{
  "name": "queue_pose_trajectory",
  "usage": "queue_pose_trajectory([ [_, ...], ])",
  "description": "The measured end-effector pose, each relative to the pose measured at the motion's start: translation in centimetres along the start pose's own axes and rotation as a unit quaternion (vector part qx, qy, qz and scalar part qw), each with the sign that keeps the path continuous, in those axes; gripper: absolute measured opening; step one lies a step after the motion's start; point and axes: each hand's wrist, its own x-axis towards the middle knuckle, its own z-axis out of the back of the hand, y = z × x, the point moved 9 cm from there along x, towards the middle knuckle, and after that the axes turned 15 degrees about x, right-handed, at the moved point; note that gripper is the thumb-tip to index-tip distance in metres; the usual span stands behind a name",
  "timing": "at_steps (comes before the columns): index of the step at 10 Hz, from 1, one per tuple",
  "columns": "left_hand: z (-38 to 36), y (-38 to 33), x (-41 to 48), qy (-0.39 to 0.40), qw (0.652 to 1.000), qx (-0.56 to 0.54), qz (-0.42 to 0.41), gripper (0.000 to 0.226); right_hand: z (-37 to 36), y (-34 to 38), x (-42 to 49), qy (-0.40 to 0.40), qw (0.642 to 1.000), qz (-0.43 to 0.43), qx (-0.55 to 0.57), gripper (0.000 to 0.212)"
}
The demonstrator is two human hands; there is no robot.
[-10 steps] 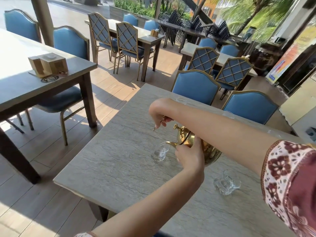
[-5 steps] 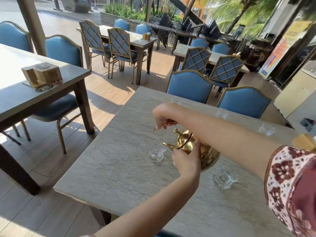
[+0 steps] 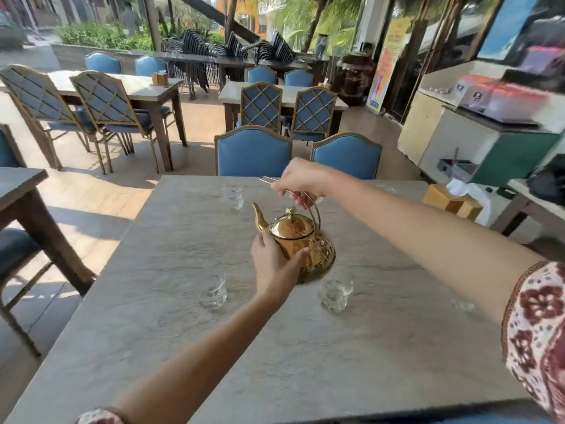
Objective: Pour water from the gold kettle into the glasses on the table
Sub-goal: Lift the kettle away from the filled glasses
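The gold kettle point(image 3: 295, 241) hangs nearly level above the middle of the grey stone table point(image 3: 153, 316), its spout pointing to the far left. My right hand point(image 3: 301, 180) grips its wire handle from above. My left hand point(image 3: 273, 266) cups the kettle's near side. A clear glass point(image 3: 213, 291) stands near left of the kettle and another glass point(image 3: 334, 295) near right, just below it. A third glass point(image 3: 233, 197) stands at the far side, beyond the spout. Two more faint glasses, one point(image 3: 462, 305) by my right forearm and one point(image 3: 385, 188) at the far right, are blurred.
Two blue chairs point(image 3: 253, 153) point(image 3: 347, 156) stand against the table's far edge. A wooden tissue box point(image 3: 449, 198) sits at the table's far right corner. Another table point(image 3: 18, 191) is to the left, and a counter point(image 3: 489, 142) to the right.
The kettle has come back from tilted over the near left glass to nearly level and moved away from it. My view has swung right, so the table now lies straight ahead.
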Motion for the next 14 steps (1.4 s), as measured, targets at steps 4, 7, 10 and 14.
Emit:
queue_pose_trajectory([
  [4, -13.5, -4.5, 9.1, 0.126, 0.985, 0.1, -0.061, 0.08, 8.0, -13.5, 7.5, -0.094, 0.976, 0.008, 0.197, 0.007],
  [7, -18.4, -2.6, 12.6, 0.196, 0.955, 0.205, -0.084, 0.099, 7.7, -21.0, 12.8, -0.148, 0.949, -0.007, 0.279, 0.015],
  [10, -18.9, -1.2, 14.0, 0.266, 0.941, 0.201, -0.058, 0.098, 6.1, -21.4, 16.4, -0.173, 0.927, -0.025, 0.333, 0.012],
  [14, -15.7, -5.5, 10.8, 0.253, 0.902, 0.329, -0.117, 0.081, 5.5, -20.2, 11.3, -0.116, 0.979, -0.026, 0.164, 0.047],
])
